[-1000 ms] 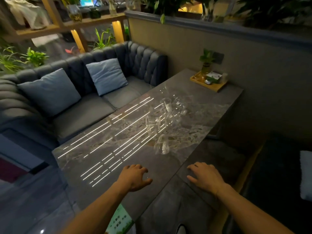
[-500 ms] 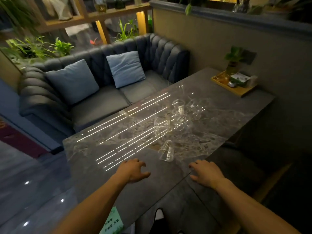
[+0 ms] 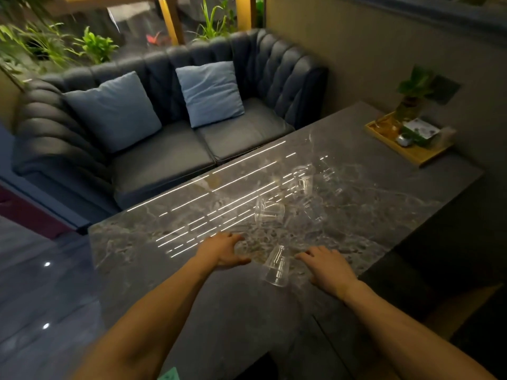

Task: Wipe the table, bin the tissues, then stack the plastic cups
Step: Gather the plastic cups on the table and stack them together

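Both hands have reached forward: left hand (image 3: 223, 252) and right hand (image 3: 330, 267), fingers spread and empty, flank a tipped plastic cup (image 3: 275, 267) near the table's (image 3: 131, 242) near edge (no tissues visible). Stacking seems unstarted; other cups (image 3: 270, 212) lie scattered mid-table.

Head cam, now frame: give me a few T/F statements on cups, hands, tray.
1. The nearest cup lies between the left hand and the right hand. True.
2. The right hand is gripping a cup. False: it is spread open, holding nothing.
3. The wooden tray sits at the table's far corner by the wall. True.
4. The cups are already stacked. False: they are scattered singly across the table.
5. A wad of tissue lies beside the nearest cup. False: no tissue is visible there.
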Tool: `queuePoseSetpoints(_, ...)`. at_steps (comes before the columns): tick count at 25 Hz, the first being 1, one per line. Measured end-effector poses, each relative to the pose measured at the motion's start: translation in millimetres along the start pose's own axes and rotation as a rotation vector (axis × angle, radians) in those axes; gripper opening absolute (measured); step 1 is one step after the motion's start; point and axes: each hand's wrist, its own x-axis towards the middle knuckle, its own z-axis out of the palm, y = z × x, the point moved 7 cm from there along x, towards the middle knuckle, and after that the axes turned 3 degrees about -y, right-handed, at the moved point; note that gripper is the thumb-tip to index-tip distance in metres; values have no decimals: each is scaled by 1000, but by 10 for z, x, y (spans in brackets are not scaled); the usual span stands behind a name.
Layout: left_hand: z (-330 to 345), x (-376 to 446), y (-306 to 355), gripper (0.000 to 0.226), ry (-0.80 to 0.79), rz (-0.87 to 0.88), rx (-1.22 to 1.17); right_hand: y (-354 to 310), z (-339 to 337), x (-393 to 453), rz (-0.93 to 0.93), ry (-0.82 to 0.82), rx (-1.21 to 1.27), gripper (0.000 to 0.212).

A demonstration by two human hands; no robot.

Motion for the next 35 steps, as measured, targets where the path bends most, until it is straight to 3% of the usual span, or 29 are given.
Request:
queuePoseSetpoints(4,-193,447,-45,82,38,45,-57,-7,-6,357,-76,-5,-29,71)
queuePoseSetpoints(11,-364,1094,-30,110,29,125,-116,-174,233,745,-225,-133,-77,92)
queuePoseSetpoints(17,-352,1431,151,115,1,178,-105,-304,311,911,-415,-176,-84,81)
queuePoseSetpoints(23,-313,1491,103,102,64,147,-130,-252,307,985,-561,-165,0,61)
queuePoseSetpoints(31,-253,1430,71,86,149,-1,-219,284,276,921,-365,-187,167,72)
queuePoseSetpoints(35,-130,1288,71,84,173,-125,-406,621,216,843,-255,-211,300,79)
